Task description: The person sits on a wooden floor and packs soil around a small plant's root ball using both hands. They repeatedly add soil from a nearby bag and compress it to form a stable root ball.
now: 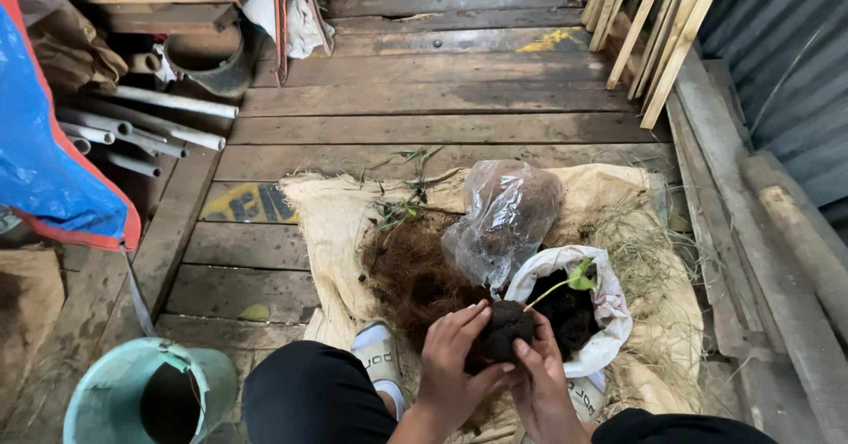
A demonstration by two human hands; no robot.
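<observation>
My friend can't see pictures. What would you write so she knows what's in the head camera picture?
Two bare hands, left hand and right hand, cup a dark soil ball with a small green seedling over a burlap sheet on a wooden plank floor. Beside them are a white bag of soil, a clear plastic bag and a heap of brown fibre.

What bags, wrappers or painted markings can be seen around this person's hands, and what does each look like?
White sack: right of the hands, rolled open, dark soil inside.
Clear plastic bag: behind the hands, crumpled, brownish contents.
Burlap sacking: spread flat on the plank floor, tan.
Yellow painted marking: floor plank left of the sacking, worn.
Second yellow patch: far plank, faded.
</observation>
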